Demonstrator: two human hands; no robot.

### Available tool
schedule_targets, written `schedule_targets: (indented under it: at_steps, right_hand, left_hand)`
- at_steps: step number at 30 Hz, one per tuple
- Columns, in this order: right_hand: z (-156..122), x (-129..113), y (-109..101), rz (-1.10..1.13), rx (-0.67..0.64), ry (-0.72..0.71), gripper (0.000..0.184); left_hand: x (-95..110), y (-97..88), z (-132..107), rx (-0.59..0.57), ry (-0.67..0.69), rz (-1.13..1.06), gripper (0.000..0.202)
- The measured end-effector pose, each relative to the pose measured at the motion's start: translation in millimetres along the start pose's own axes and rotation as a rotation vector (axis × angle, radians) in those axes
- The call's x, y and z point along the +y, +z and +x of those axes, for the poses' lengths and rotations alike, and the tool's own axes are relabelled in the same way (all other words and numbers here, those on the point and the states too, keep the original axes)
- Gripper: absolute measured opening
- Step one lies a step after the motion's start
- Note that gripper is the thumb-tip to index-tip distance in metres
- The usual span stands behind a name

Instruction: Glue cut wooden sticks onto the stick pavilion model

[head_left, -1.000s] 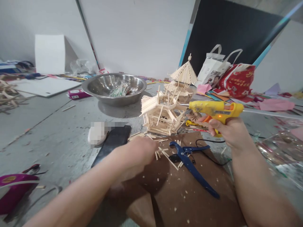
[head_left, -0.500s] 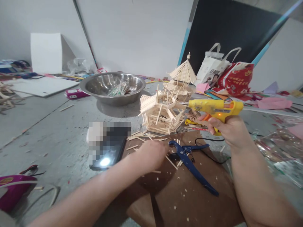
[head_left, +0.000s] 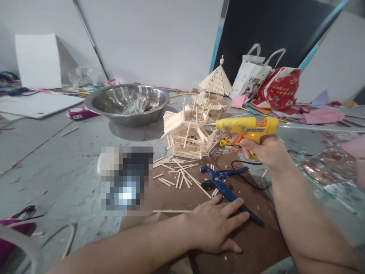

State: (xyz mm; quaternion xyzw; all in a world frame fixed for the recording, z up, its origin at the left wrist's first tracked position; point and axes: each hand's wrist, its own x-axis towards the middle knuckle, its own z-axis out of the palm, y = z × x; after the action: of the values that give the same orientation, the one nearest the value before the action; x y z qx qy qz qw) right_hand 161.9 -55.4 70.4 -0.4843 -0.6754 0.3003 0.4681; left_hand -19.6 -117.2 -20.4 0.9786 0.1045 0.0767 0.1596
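My right hand (head_left: 264,148) grips a yellow glue gun (head_left: 246,126) by its handle, fingers near the orange trigger. Its nozzle points left, at the edge of a small pavilion model (head_left: 191,133) made of thin wooden sticks; whether the tip touches cannot be made out. My left hand (head_left: 215,226) lies spread over the brown board (head_left: 251,247), its fingertips at the lower handle of a blue-handled cutter (head_left: 230,196). Loose wooden sticks (head_left: 179,175) are strewn beyond the left hand, in front of the model.
Behind the pavilion stands a taller stick tower (head_left: 216,82) with a pointed roof. A steel basin (head_left: 128,104) holds plastic-wrapped bundles. Bags (head_left: 281,89) and coloured paper lie at the back right. A black cord (head_left: 242,167) crosses near the cutter. A dark phone-like device (head_left: 139,167), partly blurred out, lies left.
My left hand has moved from the loose sticks down and right to the cutter's handle, and its fingers have spread. The glue gun stays by the model while the whole view shifts slightly.
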Motion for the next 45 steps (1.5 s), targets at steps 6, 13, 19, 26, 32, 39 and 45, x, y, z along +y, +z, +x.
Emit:
schedule_targets:
  at_steps: [6, 13, 19, 26, 32, 39, 45]
  right_hand:
    - [-1, -3, 0, 0.023, 0.011, 0.019, 0.018]
    - [-1, -5, 0, 0.007, 0.005, 0.061, 0.022]
    - [-1, -2, 1, 0.010, 0.018, 0.047, 0.021]
    - [1, 4, 5, 0.048, -0.019, 0.069, 0.017]
    - [-1, 4, 5, 0.031, -0.010, 0.083, 0.019]
    - [-1, 5, 7, 0.032, -0.010, 0.099, 0.020]
    - [-2, 5, 8, 0.021, -0.026, 0.108, 0.018]
  left_hand:
    - [0, -8.0, -2, -0.014, 0.027, -0.013, 0.064]
    - [-12, -6.9, 2, 0.021, 0.076, 0.093, 0.057]
    - [-20, -20.2, 3, 0.061, -0.234, 0.238, 0.025]
    - [-23, -16.6, 15, -0.030, -0.576, 0.250, 0.022]
    - [-25, -29.8, 7, -0.151, -0.570, 0.233, 0.017]
    - [-22, -30.9, 6, -0.136, -0.638, 0.170, 0.023]
    - [-22, -18.9, 15, -0.036, -0.616, 0.201, 0.023]
